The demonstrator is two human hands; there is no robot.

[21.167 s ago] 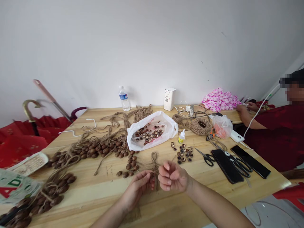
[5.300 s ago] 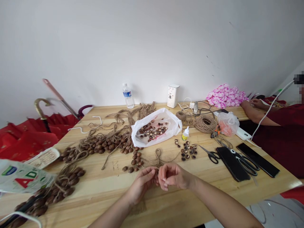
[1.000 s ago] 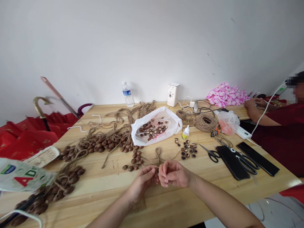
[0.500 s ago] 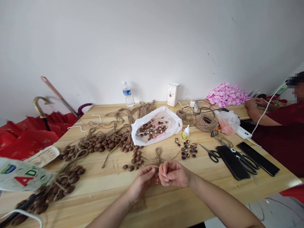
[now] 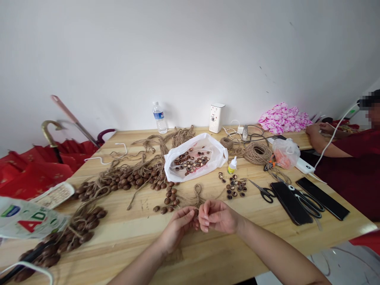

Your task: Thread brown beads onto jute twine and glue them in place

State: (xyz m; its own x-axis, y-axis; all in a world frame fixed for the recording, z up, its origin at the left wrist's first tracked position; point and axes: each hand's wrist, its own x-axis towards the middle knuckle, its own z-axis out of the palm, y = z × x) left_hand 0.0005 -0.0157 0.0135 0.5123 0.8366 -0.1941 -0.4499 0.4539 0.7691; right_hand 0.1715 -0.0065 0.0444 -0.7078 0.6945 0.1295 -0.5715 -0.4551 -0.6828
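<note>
My left hand [image 5: 180, 225] is closed around a brown nut shell [image 5: 196, 213], mostly hidden by the fingers. Close beside it, my right hand [image 5: 219, 217] is pinched, with thumb and fingertips together; whatever it grips is too small or hidden to name. Just beyond both hands lies a knotted piece of brown twine [image 5: 197, 191] with a loop at its top. Several whole brown nuts [image 5: 170, 196] sit to its left. Halved nut shells [image 5: 236, 186] and a small glue bottle [image 5: 232, 165] are to the right.
A white plastic bag [image 5: 196, 156] holds more shell halves. Twine with strung nuts [image 5: 124, 178] spreads leftward. Scissors [image 5: 264, 192], a phone [image 5: 291, 204] and a twine coil [image 5: 257, 153] lie right. A water bottle [image 5: 160, 118] stands by the wall. Another person's arm [image 5: 332, 142] rests at far right.
Both hands stay in almost the same place. The fingers of my right hand have shifted very slightly; nothing on the table has moved.
</note>
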